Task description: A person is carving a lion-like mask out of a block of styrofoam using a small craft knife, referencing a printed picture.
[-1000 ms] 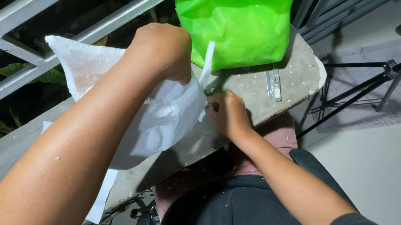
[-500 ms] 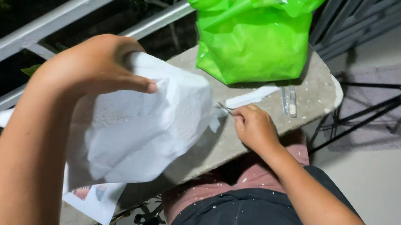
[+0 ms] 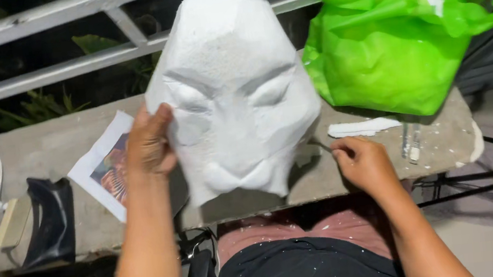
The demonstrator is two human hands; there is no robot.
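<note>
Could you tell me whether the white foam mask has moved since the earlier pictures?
Yes. The left hand has turned the white foam mask upright, face to the camera, so it now covers part of the railing behind the concrete ledge.

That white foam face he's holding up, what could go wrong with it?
1. The left hand grips the white carved foam face mask only at one edge, so it might slip or snap.
2. The right hand holds a thin tool whose tip is close to the mask's lower corner; a slip could gouge it.
3. White crumbs dot the grey concrete ledge and the lap below; more may scatter.
</note>
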